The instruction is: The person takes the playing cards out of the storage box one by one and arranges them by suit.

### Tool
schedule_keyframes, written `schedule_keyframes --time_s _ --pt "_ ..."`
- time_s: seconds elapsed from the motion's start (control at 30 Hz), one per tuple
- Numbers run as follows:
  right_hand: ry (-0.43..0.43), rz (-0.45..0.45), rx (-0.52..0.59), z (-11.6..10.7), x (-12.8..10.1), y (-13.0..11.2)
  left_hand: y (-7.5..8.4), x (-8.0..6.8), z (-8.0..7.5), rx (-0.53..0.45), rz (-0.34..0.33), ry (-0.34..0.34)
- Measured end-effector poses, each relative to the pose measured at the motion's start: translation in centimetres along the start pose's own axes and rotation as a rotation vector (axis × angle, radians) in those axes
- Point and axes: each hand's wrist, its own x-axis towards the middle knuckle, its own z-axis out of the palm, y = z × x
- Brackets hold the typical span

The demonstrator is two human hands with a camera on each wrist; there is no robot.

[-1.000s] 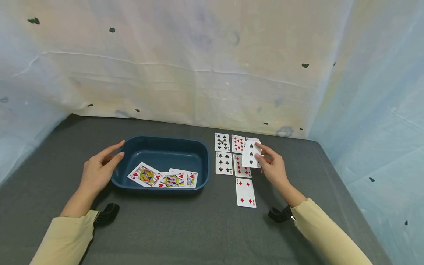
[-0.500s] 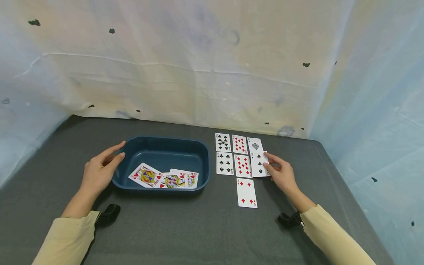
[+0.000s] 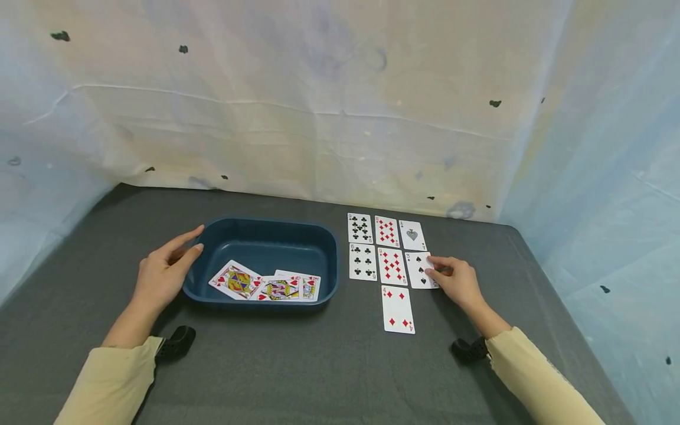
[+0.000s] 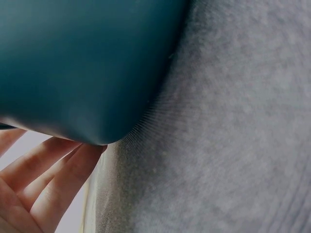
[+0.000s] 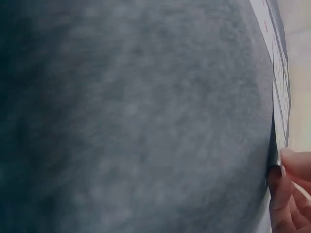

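My right hand point(image 3: 458, 284) pinches the right edge of a three of spades playing card point(image 3: 417, 270), low at the table, with the thumb and index finger. In the right wrist view the fingertips hold the card edge, seen nearly side-on. Just above it lies an ace of spades point(image 3: 411, 232), and a diamond card point(image 3: 392, 267) is beside it on the left. My left hand point(image 3: 163, 273) holds the left end of a dark blue tray point(image 3: 265, 221), thumb and index finger at the rim. In the left wrist view its other fingers touch the tray's outer wall.
Several face cards, hearts among them point(image 3: 239, 280), lie overlapping in the tray. Club cards point(image 3: 362, 261) and another diamond card point(image 3: 386, 231) form rows right of the tray. A four of diamonds point(image 3: 397, 309) lies nearest me. A draped sheet point(image 3: 340, 106) rises behind the table.
My right hand has brought the three of spades down and to the right, uncovering the diamond cards and the ace of spades. The left hand has stayed at the tray.
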Motion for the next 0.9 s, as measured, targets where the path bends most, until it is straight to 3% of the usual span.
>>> schedule_keyframes --time_s 0.27,0.57,0.9 --pt "0.030 -0.053 -0.093 0.2 0.0 -0.7 0.1 -0.1 0.0 -0.004 0.002 0.002" --pt "0.040 0.009 -0.166 0.6 -0.4 -1.3 0.1 -0.1 0.1 -0.011 0.001 -0.001" --pt "0.090 0.059 0.028 1.8 0.9 -4.4 0.0 -0.1 0.1 -0.002 0.007 0.000"
